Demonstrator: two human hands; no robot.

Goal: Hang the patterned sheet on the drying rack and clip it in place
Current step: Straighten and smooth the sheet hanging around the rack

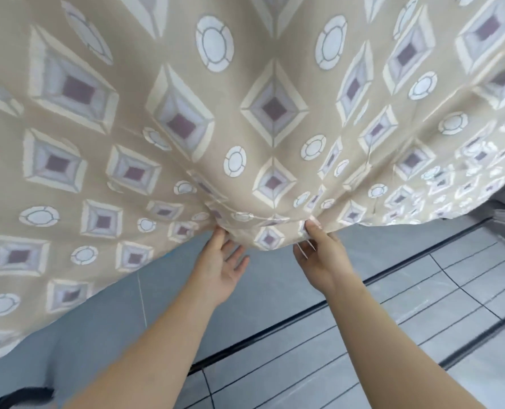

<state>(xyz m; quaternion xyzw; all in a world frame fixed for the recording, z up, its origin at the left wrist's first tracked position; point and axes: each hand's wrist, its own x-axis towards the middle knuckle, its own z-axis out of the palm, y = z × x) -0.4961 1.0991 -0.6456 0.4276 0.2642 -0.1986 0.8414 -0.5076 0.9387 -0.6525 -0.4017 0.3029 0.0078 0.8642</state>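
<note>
Here the patterned sheet (pixel 245 113) hangs across the whole upper view, its lower hem above the grey tiled floor (pixel 422 305). The right hand (pixel 319 261) pinches that hem, while the left hand (pixel 220 267), fingers straight and spread, touches it just beside.

The single view came from a wide-angle camera worn on the person's head. It faced forward and tilted down along both bare forearms, which ran in from the bottom edge. The left hand (pixel 220 270) and right hand (pixel 319 261) sat just below mid-frame, near the lens. Above and beyond the hands, the patterned sheet (pixel 186 119) hung close, filling the upper half and both upper corners, its print bowed by the lens. Below and right of the hands, the tiled floor (pixel 422 305) was seen steeply from above.
</note>
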